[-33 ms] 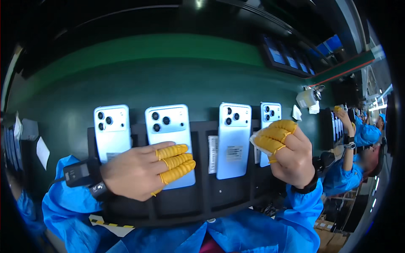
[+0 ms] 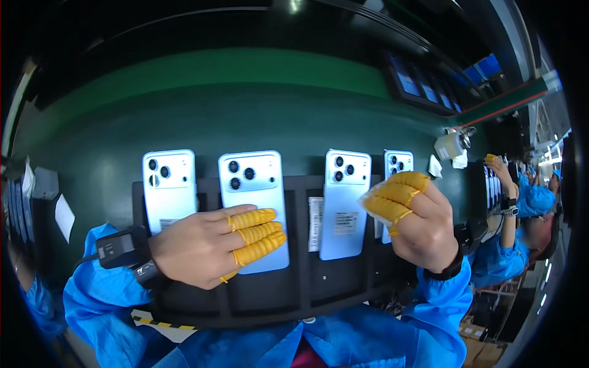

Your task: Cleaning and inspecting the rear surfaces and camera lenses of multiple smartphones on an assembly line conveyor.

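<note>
Overhanging black tray [image 2: 261, 300]: four phones [image 2: 345, 201]

At mid-frame a smooth, glossy finish is being shown by the phones [image 2: 346, 199], a matt one by the tray [image 2: 297, 245], ribbed rubbery surfaces by the finger covers [image 2: 261, 232], and, lower, creased cloth by the sleeves [image 2: 110, 270].

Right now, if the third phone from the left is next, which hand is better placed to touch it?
Probably the right hand: its fingers look close to the third phone's right edge. The left hand lies farther away, over the second phone.
</note>
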`<control>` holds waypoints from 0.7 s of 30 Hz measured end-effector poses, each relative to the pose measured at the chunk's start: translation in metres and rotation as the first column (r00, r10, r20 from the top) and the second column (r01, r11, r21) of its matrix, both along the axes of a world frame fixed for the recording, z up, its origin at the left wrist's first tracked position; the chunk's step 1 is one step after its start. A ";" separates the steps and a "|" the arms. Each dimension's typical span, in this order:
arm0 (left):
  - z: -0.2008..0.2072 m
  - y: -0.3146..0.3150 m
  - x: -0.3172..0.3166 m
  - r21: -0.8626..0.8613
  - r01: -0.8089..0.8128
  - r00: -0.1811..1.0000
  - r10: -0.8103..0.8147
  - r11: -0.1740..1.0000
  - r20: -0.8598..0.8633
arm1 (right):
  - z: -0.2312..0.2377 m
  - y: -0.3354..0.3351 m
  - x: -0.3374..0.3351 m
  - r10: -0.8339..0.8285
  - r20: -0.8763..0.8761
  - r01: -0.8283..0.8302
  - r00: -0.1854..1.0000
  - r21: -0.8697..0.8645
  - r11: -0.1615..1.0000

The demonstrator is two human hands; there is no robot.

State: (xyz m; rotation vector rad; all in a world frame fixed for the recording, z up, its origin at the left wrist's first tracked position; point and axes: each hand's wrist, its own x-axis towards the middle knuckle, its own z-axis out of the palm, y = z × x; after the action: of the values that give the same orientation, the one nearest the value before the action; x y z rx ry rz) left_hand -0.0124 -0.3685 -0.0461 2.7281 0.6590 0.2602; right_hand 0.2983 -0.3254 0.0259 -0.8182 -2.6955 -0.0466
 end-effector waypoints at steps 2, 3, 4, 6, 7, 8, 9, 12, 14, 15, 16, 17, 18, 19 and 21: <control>-0.009 -0.006 -0.002 0.044 -0.012 0.998 0.010 0.999 0.057 | -0.012 0.014 -0.030 0.177 -0.051 -0.174 0.983 0.056 0.983; -0.008 -0.008 -0.001 0.097 0.001 0.992 -0.013 0.995 0.123 | -0.014 0.015 -0.049 0.216 -0.115 -0.217 0.969 0.005 0.976; -0.006 -0.012 -0.001 0.127 -0.030 0.990 0.011 0.991 0.142 | -0.018 0.018 -0.068 0.276 -0.135 -0.277 0.952 0.008 0.961; -0.005 -0.020 -0.004 0.011 -0.064 0.995 0.063 0.998 0.075 | -0.030 0.026 -0.100 0.335 -0.148 -0.338 0.930 0.012 0.941; -0.006 -0.019 -0.004 -0.106 -0.082 0.996 0.084 0.991 0.009 | -0.037 0.033 -0.113 0.364 -0.140 -0.372 0.921 -0.033 0.928; -0.004 -0.017 -0.004 -0.085 -0.094 0.989 0.102 0.992 0.105 | -0.042 0.037 -0.122 0.398 -0.134 -0.409 0.908 -0.073 0.909; -0.003 -0.016 -0.004 -0.080 -0.095 0.989 0.103 0.992 0.109 | -0.046 0.038 -0.126 0.400 -0.128 -0.410 0.908 -0.070 0.909; -0.009 -0.017 -0.006 -0.202 -0.074 0.960 0.125 0.977 0.251 | -0.048 0.039 -0.129 0.396 -0.056 -0.400 0.916 -0.086 0.912; -0.010 -0.017 -0.009 -0.205 -0.084 0.970 0.127 0.975 0.206 | -0.049 0.033 -0.115 0.334 -0.039 -0.335 0.942 -0.034 0.942; -0.009 -0.018 -0.008 -0.207 -0.087 0.980 0.121 0.975 0.159 | -0.042 0.031 -0.107 0.300 0.007 -0.299 0.954 -0.040 0.953; -0.009 -0.020 -0.008 -0.215 -0.099 0.977 0.136 0.972 0.164 | -0.035 0.028 -0.103 0.259 0.082 -0.256 0.963 -0.044 0.966; -0.008 -0.019 -0.007 -0.188 -0.099 0.978 0.131 0.977 0.163 | -0.030 0.028 -0.105 0.256 0.088 -0.253 0.963 -0.043 0.967; -0.008 -0.017 -0.008 -0.161 -0.103 0.979 0.129 0.982 0.159 | -0.027 0.029 -0.108 0.262 0.069 -0.260 0.962 -0.036 0.965; -0.008 -0.017 -0.008 -0.160 -0.105 0.978 0.131 0.981 0.161 | -0.026 0.030 -0.112 0.271 0.048 -0.270 0.961 -0.030 0.962; -0.007 -0.017 -0.006 -0.178 -0.147 0.975 0.172 0.973 0.137 | -0.033 0.037 -0.131 0.320 -0.045 -0.320 0.946 -0.013 0.947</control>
State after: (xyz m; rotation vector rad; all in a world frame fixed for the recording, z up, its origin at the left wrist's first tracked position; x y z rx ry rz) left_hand -0.0184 -0.3860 -0.0530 2.4705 0.8197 0.4258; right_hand 0.1677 -0.2880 -0.0067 -0.3720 -2.7555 0.0730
